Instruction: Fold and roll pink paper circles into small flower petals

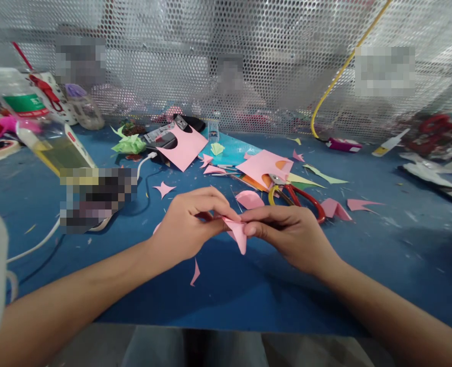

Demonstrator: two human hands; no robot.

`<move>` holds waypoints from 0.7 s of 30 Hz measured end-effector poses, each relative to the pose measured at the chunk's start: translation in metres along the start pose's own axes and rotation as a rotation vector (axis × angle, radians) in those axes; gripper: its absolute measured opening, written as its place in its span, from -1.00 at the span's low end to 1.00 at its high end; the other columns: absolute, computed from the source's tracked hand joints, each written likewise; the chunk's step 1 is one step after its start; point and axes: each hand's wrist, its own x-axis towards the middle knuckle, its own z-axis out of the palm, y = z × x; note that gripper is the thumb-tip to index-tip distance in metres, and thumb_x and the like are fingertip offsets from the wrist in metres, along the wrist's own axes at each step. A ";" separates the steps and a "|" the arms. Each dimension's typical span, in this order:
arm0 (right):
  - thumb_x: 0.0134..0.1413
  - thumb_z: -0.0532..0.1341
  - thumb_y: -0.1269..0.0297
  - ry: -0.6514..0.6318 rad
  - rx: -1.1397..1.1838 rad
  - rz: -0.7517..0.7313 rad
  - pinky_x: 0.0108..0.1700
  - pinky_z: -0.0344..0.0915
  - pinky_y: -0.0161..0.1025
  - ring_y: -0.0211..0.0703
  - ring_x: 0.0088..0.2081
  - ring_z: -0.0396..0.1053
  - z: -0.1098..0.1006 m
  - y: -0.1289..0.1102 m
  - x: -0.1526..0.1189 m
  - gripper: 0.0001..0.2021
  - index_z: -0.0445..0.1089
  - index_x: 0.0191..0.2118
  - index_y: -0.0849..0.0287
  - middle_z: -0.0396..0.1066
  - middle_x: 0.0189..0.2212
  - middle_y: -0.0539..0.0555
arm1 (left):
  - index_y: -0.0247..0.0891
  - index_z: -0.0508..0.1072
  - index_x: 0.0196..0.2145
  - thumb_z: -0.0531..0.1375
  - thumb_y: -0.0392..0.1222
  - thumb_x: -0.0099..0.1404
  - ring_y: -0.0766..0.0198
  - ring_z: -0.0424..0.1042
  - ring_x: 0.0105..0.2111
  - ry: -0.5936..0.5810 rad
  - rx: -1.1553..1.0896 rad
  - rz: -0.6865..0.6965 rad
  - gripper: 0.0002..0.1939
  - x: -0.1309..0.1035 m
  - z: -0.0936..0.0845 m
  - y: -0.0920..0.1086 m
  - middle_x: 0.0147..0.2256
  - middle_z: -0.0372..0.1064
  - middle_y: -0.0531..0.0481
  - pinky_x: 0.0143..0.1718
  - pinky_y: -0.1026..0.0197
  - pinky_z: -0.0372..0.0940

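Note:
A small folded piece of pink paper is pinched between both hands above the blue table, its rounded tip pointing down. My left hand grips its left edge between thumb and fingers. On its right edge, my right hand closes thumb and forefinger. Just behind the hands lies a rounded pink paper piece. Red-handled scissors rest beyond my right hand, their blades by a pink sheet with cut-outs.
Pink scraps lie around. At the left stand a bottle with yellow liquid and a phone-like object near a white cable. A yellow cord hangs before the perforated metal screen. A glue tube lies right.

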 end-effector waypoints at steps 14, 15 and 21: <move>-0.07 0.27 0.31 0.070 -0.161 -0.096 -0.49 0.40 -0.39 -0.25 -0.51 0.45 -0.007 0.000 -0.001 -0.94 0.51 -0.44 0.09 0.52 -0.54 -0.06 | -0.14 0.54 -0.36 0.21 -0.34 0.14 0.44 0.41 -0.43 -0.003 -0.126 -0.005 -0.85 -0.003 -0.001 0.003 -0.39 0.44 0.08 -0.42 0.42 0.34; -0.07 0.26 0.31 0.083 -0.175 -0.109 -0.49 0.40 -0.39 -0.25 -0.51 0.45 -0.007 0.000 -0.001 -0.94 0.50 -0.45 0.09 0.52 -0.53 -0.06 | -0.16 0.54 -0.37 0.21 -0.31 0.14 0.43 0.41 -0.41 -0.018 -0.111 0.009 -0.87 -0.003 -0.001 0.004 -0.38 0.45 0.07 -0.41 0.41 0.35; -0.05 0.26 0.35 0.139 -0.388 -0.279 -0.43 0.39 -0.34 -0.24 -0.47 0.46 -0.010 0.000 -0.002 -0.95 0.48 -0.41 0.07 0.53 -0.49 -0.06 | -0.21 0.51 -0.29 0.28 -0.27 0.05 0.40 0.43 -0.47 0.029 0.102 0.117 -0.80 -0.006 0.001 0.006 -0.40 0.49 0.05 -0.43 0.39 0.38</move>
